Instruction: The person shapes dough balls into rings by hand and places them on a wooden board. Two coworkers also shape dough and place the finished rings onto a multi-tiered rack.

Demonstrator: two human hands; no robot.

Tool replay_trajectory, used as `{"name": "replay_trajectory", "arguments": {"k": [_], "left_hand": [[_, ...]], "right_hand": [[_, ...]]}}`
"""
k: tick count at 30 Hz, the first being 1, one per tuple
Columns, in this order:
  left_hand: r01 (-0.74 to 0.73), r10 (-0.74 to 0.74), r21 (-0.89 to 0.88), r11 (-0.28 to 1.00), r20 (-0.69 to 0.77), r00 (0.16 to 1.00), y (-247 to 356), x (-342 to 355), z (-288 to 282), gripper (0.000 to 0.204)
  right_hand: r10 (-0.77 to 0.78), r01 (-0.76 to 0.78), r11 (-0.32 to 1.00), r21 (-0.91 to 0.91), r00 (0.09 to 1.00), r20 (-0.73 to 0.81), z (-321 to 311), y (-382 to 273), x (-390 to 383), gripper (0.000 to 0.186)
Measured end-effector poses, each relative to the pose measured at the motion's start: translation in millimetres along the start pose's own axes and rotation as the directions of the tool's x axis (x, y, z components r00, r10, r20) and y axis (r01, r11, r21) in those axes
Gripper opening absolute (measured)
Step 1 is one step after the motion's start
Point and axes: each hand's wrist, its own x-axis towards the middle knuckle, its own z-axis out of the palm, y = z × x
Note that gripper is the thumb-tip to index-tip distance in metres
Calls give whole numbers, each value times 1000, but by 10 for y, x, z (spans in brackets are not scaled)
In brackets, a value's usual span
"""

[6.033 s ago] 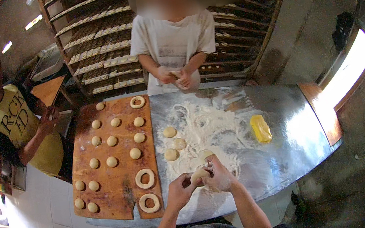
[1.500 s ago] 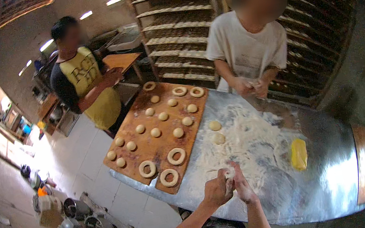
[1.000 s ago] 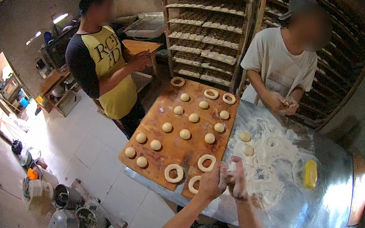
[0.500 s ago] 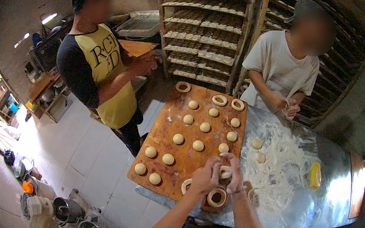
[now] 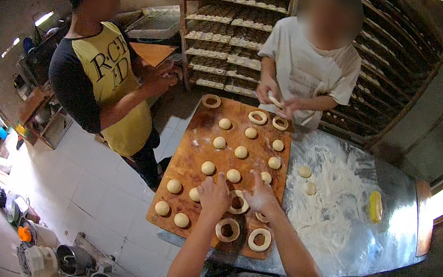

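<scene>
A pale dough ring [image 5: 238,211] lies on the wooden board [image 5: 191,143] between my two hands. My left hand [image 5: 215,198] is at its left side, with fingers stretched out over the board near a dough ball [image 5: 194,194] that it partly covers. On the ring's right, my right hand [image 5: 262,194] has its fingers apart and is close to the ring's edge; whether it touches cannot be told. Another dough ring [image 5: 237,229] sits below, with one more ring [image 5: 268,239] near the board's front corner. My right wrist partly hides a further ring [image 5: 262,218].
Several round dough balls [image 5: 207,168] and a few rings [image 5: 257,117] are spread over the board. A floury metal table [image 5: 328,203] carries two dough balls and a yellow object [image 5: 376,206]. Two people stand across the board, one handling dough. Loaded shelves [image 5: 240,32] rise behind.
My hands were together at the board's right side, around a dough ring; now they are apart with a ring lying between them. The person at the right has turned and raised a dough strip.
</scene>
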Motion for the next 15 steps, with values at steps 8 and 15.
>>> {"name": "replay_trajectory", "arguments": {"k": [8, 15], "left_hand": [[-36, 25, -119, 992, -94, 995, -63, -302, -123, 68], [405, -409, -67, 912, -214, 887, -666, -1042, -325, 37]], "right_hand": [[-125, 27, 892, -451, 974, -188, 284, -211, -77, 76], [-492, 459, 847, -268, 868, -67, 754, -906, 259, 32]]}}
